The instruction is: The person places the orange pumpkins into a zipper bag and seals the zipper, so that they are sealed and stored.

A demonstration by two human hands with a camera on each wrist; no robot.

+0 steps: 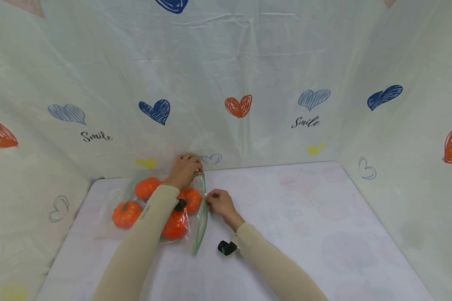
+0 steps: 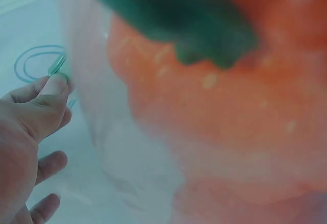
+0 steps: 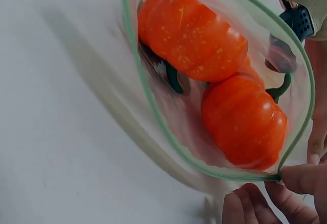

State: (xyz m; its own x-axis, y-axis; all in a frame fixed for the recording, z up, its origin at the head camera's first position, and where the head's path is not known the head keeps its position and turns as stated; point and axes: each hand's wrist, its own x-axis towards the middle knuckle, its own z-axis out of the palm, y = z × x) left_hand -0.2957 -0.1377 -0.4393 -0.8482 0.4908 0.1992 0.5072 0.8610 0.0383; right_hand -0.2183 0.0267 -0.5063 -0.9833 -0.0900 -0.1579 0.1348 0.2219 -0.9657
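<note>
Both hands on zip bag of pumpkins, near the tabletop's far-left corner.

Clear bag (image 1: 162, 209) lies flat, four orange pumpkins (image 1: 126, 214) inside, green zip strip (image 1: 200, 217) along its right side. Head view: left hand (image 1: 184, 169) grips the strip's far end, right hand (image 1: 218, 202) pinches it midway. Right wrist view only: mouth gapes open, two pumpkins (image 3: 244, 121) visible through it, fingers (image 3: 301, 178) pinched on the rim. Left wrist view: thumb (image 2: 51, 88) pressed on the strip, remaining fingers loosely curled, pumpkin blurred up close.

A heart-printed cloth (image 1: 226, 62) backs the pale, perhaps patterned table (image 1: 324, 217).
</note>
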